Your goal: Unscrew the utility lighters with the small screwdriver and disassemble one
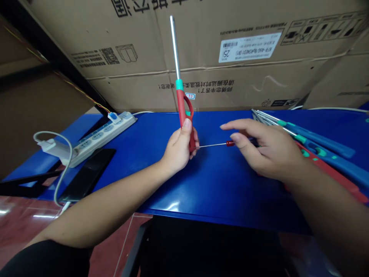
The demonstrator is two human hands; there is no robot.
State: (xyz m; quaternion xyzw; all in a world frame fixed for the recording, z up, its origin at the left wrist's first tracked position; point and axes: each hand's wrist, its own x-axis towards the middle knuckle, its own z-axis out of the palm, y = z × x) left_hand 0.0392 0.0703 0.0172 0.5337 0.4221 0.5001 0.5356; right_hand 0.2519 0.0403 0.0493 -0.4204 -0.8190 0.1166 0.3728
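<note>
Head view: red utility lighter (181, 102) near-vertical, nozzle (174, 42) up

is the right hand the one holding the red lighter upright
No, the left hand grips the red lighter upright, while the right hand pinches a thin rod with a red collar.

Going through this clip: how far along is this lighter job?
Looks done: the blue lighters and a red lighter lie together at right, metal nozzles on, though whether they are finished cannot be told. In hand: the left hand grips a red utility lighter upright; the right hand pinches a thin metal rod, its tip at that lighter's base. Left: unclear; perhaps that pile.
</note>
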